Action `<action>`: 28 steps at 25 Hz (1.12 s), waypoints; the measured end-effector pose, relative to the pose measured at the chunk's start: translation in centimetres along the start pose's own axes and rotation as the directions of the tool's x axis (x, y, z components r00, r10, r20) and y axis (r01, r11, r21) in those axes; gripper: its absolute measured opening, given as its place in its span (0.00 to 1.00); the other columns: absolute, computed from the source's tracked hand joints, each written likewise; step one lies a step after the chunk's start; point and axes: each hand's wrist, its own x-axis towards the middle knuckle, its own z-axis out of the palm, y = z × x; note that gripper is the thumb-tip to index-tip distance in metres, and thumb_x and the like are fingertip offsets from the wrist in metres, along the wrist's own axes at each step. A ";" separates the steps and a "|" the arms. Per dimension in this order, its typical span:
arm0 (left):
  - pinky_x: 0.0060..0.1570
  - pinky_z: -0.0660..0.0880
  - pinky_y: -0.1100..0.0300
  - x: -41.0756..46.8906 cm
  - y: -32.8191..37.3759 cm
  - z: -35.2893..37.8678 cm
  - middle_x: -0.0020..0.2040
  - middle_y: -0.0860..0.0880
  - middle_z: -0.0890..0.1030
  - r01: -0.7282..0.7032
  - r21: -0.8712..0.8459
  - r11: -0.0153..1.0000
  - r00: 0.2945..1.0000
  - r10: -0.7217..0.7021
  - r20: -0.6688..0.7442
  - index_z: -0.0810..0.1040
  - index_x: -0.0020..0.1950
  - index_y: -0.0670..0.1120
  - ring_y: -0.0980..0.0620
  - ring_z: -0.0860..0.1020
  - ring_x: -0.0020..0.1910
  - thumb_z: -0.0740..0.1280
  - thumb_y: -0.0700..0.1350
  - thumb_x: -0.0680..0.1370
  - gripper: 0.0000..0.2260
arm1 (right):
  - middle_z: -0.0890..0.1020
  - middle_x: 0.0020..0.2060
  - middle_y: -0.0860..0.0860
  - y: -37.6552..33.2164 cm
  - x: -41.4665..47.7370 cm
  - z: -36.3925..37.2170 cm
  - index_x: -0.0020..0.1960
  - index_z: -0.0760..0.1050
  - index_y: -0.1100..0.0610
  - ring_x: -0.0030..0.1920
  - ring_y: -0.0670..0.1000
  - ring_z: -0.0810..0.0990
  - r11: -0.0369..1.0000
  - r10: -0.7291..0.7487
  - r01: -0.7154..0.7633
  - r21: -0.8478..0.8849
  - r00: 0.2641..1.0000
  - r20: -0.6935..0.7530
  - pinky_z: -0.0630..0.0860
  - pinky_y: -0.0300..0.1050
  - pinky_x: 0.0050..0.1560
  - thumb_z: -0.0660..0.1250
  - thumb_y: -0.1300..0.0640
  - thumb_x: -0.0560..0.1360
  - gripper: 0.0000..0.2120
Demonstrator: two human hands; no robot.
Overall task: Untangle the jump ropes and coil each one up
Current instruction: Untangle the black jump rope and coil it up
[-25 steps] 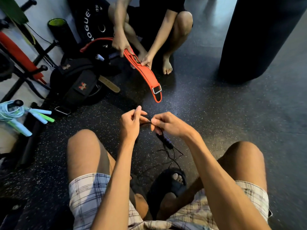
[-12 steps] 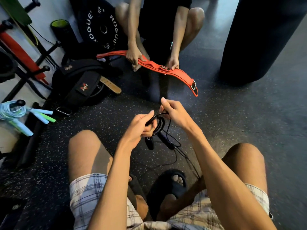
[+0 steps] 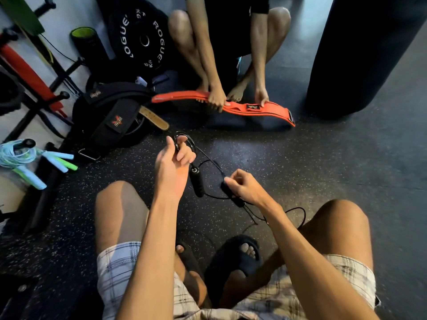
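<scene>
A second person (image 3: 258, 42) holds an orange belt (image 3: 275, 110) near a weight plate (image 3: 141, 40) and punching bag (image 3: 360, 54).

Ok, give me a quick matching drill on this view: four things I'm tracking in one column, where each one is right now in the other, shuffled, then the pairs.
Things
1. black rope coil
2. dangling black handle
3. second black handle
4. light blue rope bundle

Places
A. lying at the far left edge of view
B. held by the right hand
C. looped in the left hand's fingers
D. hanging just below the left hand

Pairs: 1-C, 2-D, 3-B, 4-A
</scene>
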 end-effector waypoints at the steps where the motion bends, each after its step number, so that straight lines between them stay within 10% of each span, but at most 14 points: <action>1: 0.36 0.61 0.60 0.1 0.1 0.0 0.30 0.51 0.64 -0.045 0.027 0.999 0.998 0.046 -0.039 0.76 0.49 0.41 0.55 0.60 0.29 0.53 0.49 0.85 0.17 | 0.81 0.34 0.51 0.3 -0.1 0.0 0.45 0.71 0.56 0.34 0.48 0.77 1.000 0.006 -0.006 -0.007 1.000 0.023 0.74 0.49 0.39 0.68 0.47 0.77 0.13; 13: 0.39 0.80 0.57 0.4 -2.4 -1.5 0.33 0.40 0.82 -0.236 0.706 0.667 0.922 0.384 -0.054 0.77 0.51 0.32 0.43 0.82 0.34 0.55 0.43 0.85 0.17 | 0.80 0.33 0.47 -3.6 -0.4 0.1 0.41 0.75 0.55 0.32 0.42 0.75 0.933 -0.176 0.223 -0.283 0.967 0.183 0.71 0.37 0.36 0.66 0.64 0.78 0.08; 22: 0.33 0.74 0.60 0.3 -2.6 -2.3 0.28 0.52 0.79 -0.063 0.973 0.221 0.997 0.063 0.050 0.80 0.41 0.44 0.59 0.77 0.27 0.60 0.49 0.83 0.16 | 0.76 0.33 0.44 -8.4 -0.5 -1.4 0.43 0.73 0.55 0.33 0.41 0.72 0.856 -0.416 0.422 -0.300 0.905 0.086 0.70 0.41 0.36 0.65 0.61 0.78 0.05; 28: 0.36 0.75 0.60 -0.1 -2.8 -2.1 0.32 0.51 0.79 -0.013 0.973 0.232 0.983 0.183 -0.031 0.78 0.41 0.41 0.57 0.79 0.31 0.59 0.48 0.83 0.16 | 0.79 0.38 0.47 -6.3 -0.9 -1.6 0.49 0.72 0.53 0.38 0.50 0.78 0.906 -0.135 0.204 -0.371 0.969 0.205 0.76 0.49 0.41 0.75 0.50 0.71 0.15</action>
